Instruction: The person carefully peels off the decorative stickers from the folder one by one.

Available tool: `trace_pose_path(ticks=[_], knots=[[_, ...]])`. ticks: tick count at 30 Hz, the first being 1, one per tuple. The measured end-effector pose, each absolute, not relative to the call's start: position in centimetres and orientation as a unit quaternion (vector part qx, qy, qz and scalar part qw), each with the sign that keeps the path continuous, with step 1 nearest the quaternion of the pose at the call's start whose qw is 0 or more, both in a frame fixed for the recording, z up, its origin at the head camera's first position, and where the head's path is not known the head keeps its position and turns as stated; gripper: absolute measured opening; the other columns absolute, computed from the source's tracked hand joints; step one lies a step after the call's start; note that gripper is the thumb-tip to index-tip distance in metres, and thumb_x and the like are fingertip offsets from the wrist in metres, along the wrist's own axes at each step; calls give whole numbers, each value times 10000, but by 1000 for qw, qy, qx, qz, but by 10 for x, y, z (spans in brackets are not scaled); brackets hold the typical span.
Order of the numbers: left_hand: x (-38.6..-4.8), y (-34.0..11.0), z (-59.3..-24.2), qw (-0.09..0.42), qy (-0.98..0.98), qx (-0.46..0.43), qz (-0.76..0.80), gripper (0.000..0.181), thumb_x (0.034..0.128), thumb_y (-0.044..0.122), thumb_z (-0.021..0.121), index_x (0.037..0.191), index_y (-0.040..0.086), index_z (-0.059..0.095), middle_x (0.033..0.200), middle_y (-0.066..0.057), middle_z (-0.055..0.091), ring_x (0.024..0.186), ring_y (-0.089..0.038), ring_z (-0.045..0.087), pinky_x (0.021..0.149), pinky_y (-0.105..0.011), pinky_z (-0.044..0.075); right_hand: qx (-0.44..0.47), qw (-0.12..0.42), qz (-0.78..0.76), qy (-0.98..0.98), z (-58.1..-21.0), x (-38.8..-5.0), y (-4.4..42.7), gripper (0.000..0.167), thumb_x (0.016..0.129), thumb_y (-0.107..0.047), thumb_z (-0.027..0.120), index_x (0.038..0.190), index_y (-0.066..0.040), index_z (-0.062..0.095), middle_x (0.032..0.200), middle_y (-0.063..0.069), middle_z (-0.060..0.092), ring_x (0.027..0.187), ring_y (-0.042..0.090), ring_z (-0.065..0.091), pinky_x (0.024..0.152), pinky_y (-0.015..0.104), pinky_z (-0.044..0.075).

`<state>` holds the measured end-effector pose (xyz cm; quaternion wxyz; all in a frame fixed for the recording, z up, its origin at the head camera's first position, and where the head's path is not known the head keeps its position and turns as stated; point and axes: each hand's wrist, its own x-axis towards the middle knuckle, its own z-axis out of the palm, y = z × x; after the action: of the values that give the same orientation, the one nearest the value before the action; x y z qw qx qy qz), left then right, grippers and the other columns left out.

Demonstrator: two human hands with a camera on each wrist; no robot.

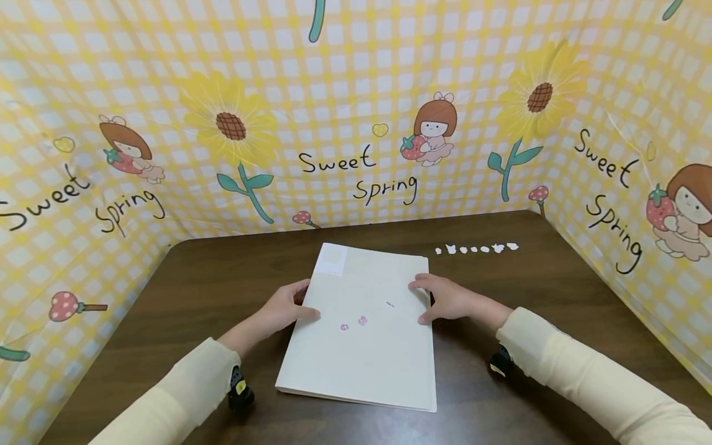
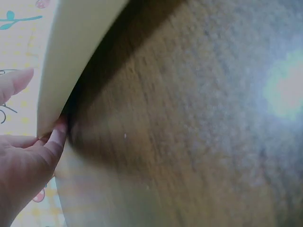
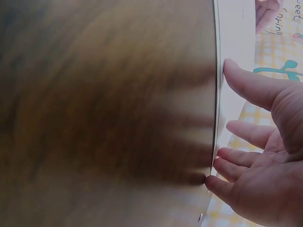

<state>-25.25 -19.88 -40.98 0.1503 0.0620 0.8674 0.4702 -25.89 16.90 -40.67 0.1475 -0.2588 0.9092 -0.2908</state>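
Observation:
A flat cream-white folder (image 1: 361, 364) lies on the table in the head view, slightly turned. Its cover bears a pale square label at the top left corner, two small pink stickers (image 1: 353, 324) and a tiny dark mark. At the folder's left edge, my left hand (image 1: 285, 306) grips with the thumb on the cover; the left wrist view has its fingers (image 2: 57, 134) at the underside of that edge. My right hand (image 1: 445, 296) touches the right edge, its fingers spread and fairly straight. In the right wrist view the thumb (image 3: 248, 85) rests against that edge.
Several small white cutout pieces (image 1: 473, 250) lie in a row at the back right of the brown wooden table (image 1: 222, 272). A yellow checked cloth (image 1: 345, 80) with flowers and cartoon figures stands as a wall behind and on both sides.

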Motion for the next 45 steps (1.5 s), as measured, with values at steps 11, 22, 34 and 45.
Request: trace_pose_path(ticks=[11, 22, 34, 45], knots=[[-251, -205, -417, 142, 867, 97, 469, 805, 843, 63, 761, 1481, -78, 290, 1386, -251, 477, 1211, -350, 513, 891, -393, 507, -273, 157, -276, 908, -407, -264, 172, 719, 797, -205, 820, 1397, 12, 488, 1521, 230, 308, 1402, 411, 247, 1091, 531, 268], [-254, -216, -418, 124, 899, 152, 392, 845, 820, 213, 805, 1454, -96, 339, 1242, -208, 572, 1066, -300, 582, 839, -391, 519, -305, 164, -271, 898, -406, -268, 176, 742, 806, -231, 812, 1410, 23, 466, 1527, 236, 289, 1409, 424, 215, 1095, 562, 235], [-253, -218, -415, 89, 917, 262, 288, 846, 882, 441, 695, 1489, -24, 331, 1563, -192, 224, 1404, -407, 234, 1067, -575, 290, -305, 176, -278, 894, -405, -273, 179, 714, 803, -225, 816, 1403, -14, 492, 1535, 210, 291, 1414, 415, 209, 1094, 557, 242], [-252, -218, -424, 56, 919, 365, 137, 983, 873, 684, 527, 1542, 34, 215, 1609, -125, 126, 1466, -316, 81, 1135, -513, 178, -298, 132, -292, 899, -402, -275, 167, 564, 813, -182, 807, 1310, -31, 590, 1387, 156, 513, 1279, 347, 456, 1021, 474, 386]])
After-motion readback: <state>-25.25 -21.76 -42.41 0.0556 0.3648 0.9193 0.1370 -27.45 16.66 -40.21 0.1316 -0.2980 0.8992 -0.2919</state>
